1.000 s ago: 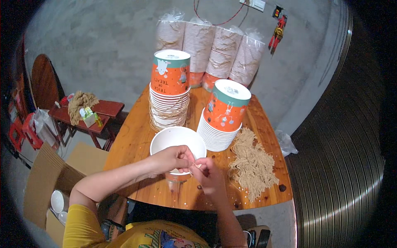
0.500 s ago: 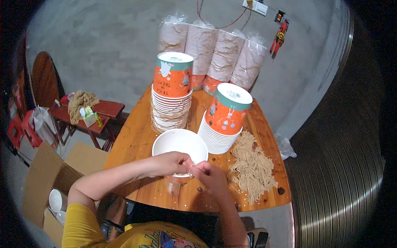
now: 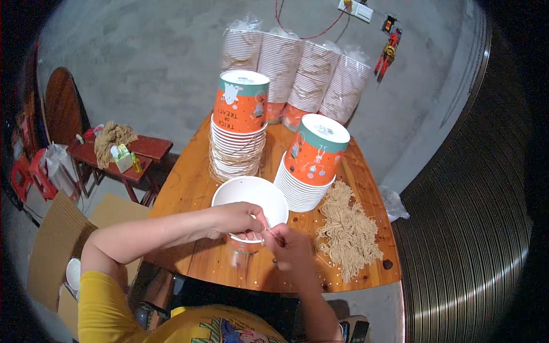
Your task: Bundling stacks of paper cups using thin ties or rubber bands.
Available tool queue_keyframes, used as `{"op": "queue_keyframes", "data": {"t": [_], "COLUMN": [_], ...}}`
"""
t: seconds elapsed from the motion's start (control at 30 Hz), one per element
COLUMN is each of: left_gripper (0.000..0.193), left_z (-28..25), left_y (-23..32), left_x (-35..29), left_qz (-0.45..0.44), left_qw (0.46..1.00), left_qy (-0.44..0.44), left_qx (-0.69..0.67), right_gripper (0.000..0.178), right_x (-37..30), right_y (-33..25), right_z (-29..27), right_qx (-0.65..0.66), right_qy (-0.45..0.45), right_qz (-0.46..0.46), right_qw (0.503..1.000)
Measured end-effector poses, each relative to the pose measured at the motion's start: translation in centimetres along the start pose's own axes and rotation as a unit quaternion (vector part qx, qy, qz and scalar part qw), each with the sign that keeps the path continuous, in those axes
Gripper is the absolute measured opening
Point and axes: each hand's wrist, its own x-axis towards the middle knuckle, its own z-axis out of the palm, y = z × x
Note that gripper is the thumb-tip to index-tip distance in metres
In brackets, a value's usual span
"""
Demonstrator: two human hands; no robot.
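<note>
A paper bucket [image 3: 251,191] with a white inside stands tilted at the near middle of the table, its mouth facing up. My left hand [image 3: 243,219] reaches over its near rim, fingers pinched on a thin cord [image 3: 271,232]. Just right of the rim, my right hand [image 3: 290,248] grips the same cord between closed fingers. The cord runs taut across the short gap between both hands. Whether it passes through the bucket wall is hidden by my fingers. To the right lies a loose heap of tan cords [image 3: 349,234].
Two upside-down stacks of orange-and-green paper buckets, a corded left stack [image 3: 240,114] and a right stack [image 3: 311,166], stand behind the bucket on the wooden table [image 3: 189,188]. Several bagged stacks [image 3: 280,66] line the wall. A cardboard box [image 3: 54,251] sits left, a red bench [image 3: 148,150] beyond.
My hands have drawn slightly apart, with the cord stretched between them. The right hand has turned, and my left elbow has swung outward to the left. The bucket has barely shifted.
</note>
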Motion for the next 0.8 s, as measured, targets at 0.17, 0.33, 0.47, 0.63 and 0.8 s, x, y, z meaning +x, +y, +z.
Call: {"op": "queue_keyframes", "data": {"t": [0.17,0.33,0.47,0.63,0.8], "left_gripper": [0.009,0.011,0.012,0.012,0.011], "left_z": [0.4,0.3,0.1,0.6,1.3], "left_y": [0.5,-0.4,-0.4,-1.0,-1.7], "left_x": [-0.1,0.5,0.1,-0.8,-0.7], "left_qz": [-0.008,0.016,0.046,0.102,0.167], "left_qw": [1.000,0.997,0.997,0.991,0.976], "left_qy": [0.011,0.008,-0.015,0.013,0.048], "left_qx": [0.024,0.073,0.059,0.081,0.132], "right_gripper": [0.026,0.017,0.009,0.011,0.010], "right_x": [-0.4,-0.5,0.1,0.5,0.2], "right_y": [-1.4,0.0,2.8,4.3,1.9], "right_z": [0.1,1.0,1.3,1.0,0.4], "right_qx": [-0.090,-0.073,0.091,0.228,0.188], "right_qy": [0.036,0.079,0.131,0.071,0.055], "right_qz": [-0.016,-0.109,-0.149,-0.082,-0.082], "right_qw": [0.995,0.988,0.976,0.968,0.977]}}
